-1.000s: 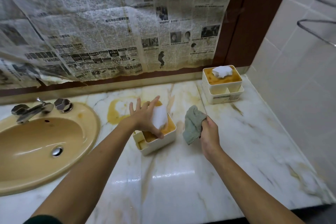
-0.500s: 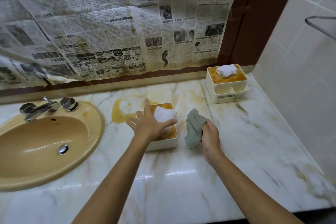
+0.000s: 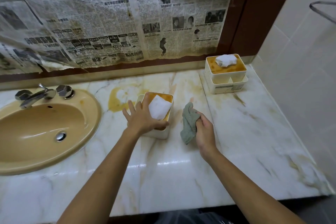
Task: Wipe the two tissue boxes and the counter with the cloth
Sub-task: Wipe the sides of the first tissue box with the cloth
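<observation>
Left hand (image 3: 143, 119) pressed, fingers spread, on the near tissue box (image 3: 164, 96) on the counter (image 3: 181, 178); my right hand (image 3: 204, 130) clutched the green cloth (image 3: 189, 123) just beside it.

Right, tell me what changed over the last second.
The left hand tipped the near tissue box back down from a tilt; it now sits flat on the counter, the hand spread over its top. The right hand kept gripping the cloth beside it; the far tissue box stayed put.
</observation>
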A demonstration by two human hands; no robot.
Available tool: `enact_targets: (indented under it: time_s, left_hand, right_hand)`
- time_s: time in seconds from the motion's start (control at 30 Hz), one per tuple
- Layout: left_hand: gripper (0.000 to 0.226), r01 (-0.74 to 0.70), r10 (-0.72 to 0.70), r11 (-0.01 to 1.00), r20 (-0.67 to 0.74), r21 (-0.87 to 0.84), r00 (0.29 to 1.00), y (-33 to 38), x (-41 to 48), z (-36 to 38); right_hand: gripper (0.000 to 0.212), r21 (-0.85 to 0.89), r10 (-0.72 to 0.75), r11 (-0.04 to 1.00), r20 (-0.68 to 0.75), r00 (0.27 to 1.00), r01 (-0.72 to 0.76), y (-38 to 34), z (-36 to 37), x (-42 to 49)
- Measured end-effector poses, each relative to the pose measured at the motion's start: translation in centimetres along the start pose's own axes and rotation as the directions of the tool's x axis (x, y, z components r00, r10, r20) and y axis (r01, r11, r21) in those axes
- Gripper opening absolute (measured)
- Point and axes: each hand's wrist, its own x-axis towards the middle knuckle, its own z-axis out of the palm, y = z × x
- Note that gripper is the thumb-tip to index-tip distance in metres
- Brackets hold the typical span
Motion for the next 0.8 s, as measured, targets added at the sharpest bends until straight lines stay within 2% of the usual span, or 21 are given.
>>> enact_targets:
  time_s: [0.1,0.23,0.33,0.43,0.63,0.8]
  left_hand:
    - [0.139,-0.034,0.035,0.999,0.009,-0.016,0.999,-1.1,0.2,-0.8]
    - [0.130,0.008,-0.018,0.994,-0.090,-0.111,0.996,-1.8,0.1,-0.9]
    - [0.116,-0.013,0.006,0.999,-0.149,-0.049,0.989,-2.5,0.2,-0.1]
    - [0.116,-0.016,0.011,1.000,-0.154,-0.027,0.988,-2.8,0.5,0.3]
    - [0.115,-0.038,0.031,0.999,-0.176,-0.035,0.984,-3.1,0.4,0.4]
    - [0.117,-0.038,0.032,0.999,-0.180,-0.032,0.983,-3.5,0.6,0.7]
  right_hand:
    - [0.036,-0.026,0.002,1.000,0.030,1.000,-0.001,1.3,1.1,-1.0]
    - [0.043,-0.042,-0.004,0.999,0.062,0.998,0.007,2.8,3.7,-3.2]
    - [0.051,-0.064,-0.008,0.998,0.099,0.995,0.014,3.3,6.0,-4.3]
    - [0.053,-0.071,-0.001,0.997,0.051,0.999,0.004,3.8,7.5,-4.3]
    - [0.050,-0.136,-0.002,0.991,-0.048,0.999,-0.005,3.2,8.5,1.6]
    - [0.048,-0.117,0.000,0.993,-0.009,1.000,-0.001,2.2,7.8,4.9]
